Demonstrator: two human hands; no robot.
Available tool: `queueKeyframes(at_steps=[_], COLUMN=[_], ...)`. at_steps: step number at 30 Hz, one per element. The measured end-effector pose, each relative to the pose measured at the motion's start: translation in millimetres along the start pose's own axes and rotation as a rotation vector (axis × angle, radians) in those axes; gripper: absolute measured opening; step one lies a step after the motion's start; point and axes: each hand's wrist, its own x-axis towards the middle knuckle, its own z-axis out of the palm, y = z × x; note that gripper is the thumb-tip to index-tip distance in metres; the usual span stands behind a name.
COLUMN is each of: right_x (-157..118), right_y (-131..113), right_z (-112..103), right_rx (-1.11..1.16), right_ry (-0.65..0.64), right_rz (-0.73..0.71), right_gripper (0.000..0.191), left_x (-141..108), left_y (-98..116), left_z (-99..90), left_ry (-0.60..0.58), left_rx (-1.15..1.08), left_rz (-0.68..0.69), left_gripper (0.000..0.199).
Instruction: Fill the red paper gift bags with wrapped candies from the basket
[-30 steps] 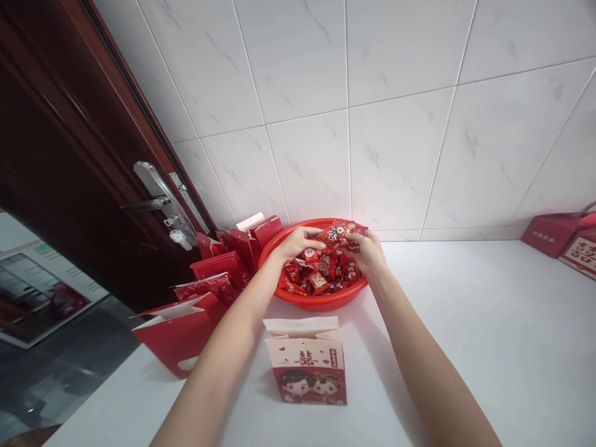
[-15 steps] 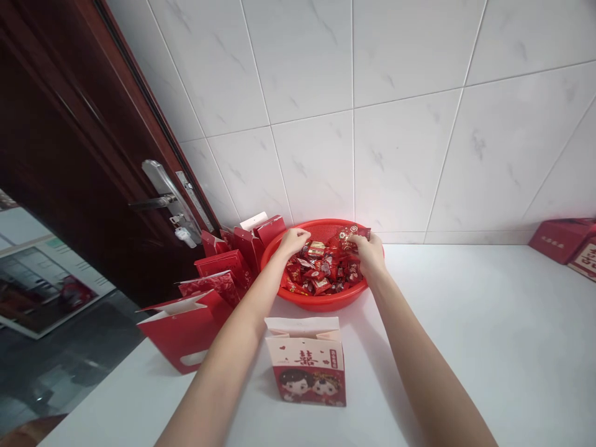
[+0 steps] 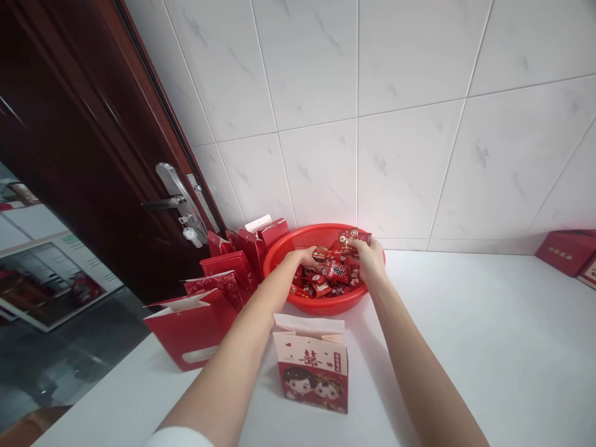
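A round red plastic basket (image 3: 321,304) stands on the white counter (image 3: 465,354), filled with red wrapped sweets (image 3: 333,276). My left hand (image 3: 307,259) reaches into the basket, its fingers curled down among the sweets. Whether it holds one is hidden. At the far side, my right hand (image 3: 369,259) pinches a red printed sweet packet (image 3: 352,239) above the pile. A pink-and-red paper gift bag (image 3: 311,366), printed with a cartoon couple, stands open between my forearms, in front of the basket.
Several red paper bags (image 3: 193,329) stand or lie left of the basket, along the counter's edge by a dark wooden door with a metal handle (image 3: 179,202). Red boxes (image 3: 565,251) sit at the far right against the white tiled wall (image 3: 400,167).
My left hand has moved down from the basket's near side into the sweets. My right hand stays at the far side with the packet. The view has shifted slightly.
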Motion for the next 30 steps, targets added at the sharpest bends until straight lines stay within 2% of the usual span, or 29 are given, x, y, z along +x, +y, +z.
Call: queueKeyframes(at_steps=[4, 10, 15, 20, 25, 28, 30], right_x=[-3, 0, 2, 3, 4, 7, 9], right_y=[-3, -1, 3, 2, 2, 3, 4], right_z=[2, 1, -1, -2, -2, -2, -2], right_rx=[0.005, 0.013, 0.022, 0.046, 0.088, 0.131, 0.146], right_ry=[-0.001, -0.023, -0.048, -0.089, -0.115, -0.063, -0.041], right_rz=[0.016, 0.001, 0.003, 0.03, 0.048, 0.023, 0.023], right_gripper=[0.017, 0.018, 0.017, 0.016, 0.017, 0.018, 0.016], left_x=[1, -3, -4, -8, -16, -18, -18], left_y=[1, 4, 19, 32, 43, 52, 55], left_z=[-3.1, -2.4, 3.7, 5.0, 1.7, 1.3, 0.8], left_ry=[-0.081, -0.142, -0.096, -0.047, -0.073, -0.129, -0.159], left_rx=[-0.046, -0.175, -0.291, -0.421, -0.618, -0.706, -0.739], left_rz=[-0.011, -0.036, 0.008, 0.082, 0.126, 0.129, 0.122], left_gripper=[0.063, 0.043, 0.04, 0.028, 0.015, 0.003, 0.006])
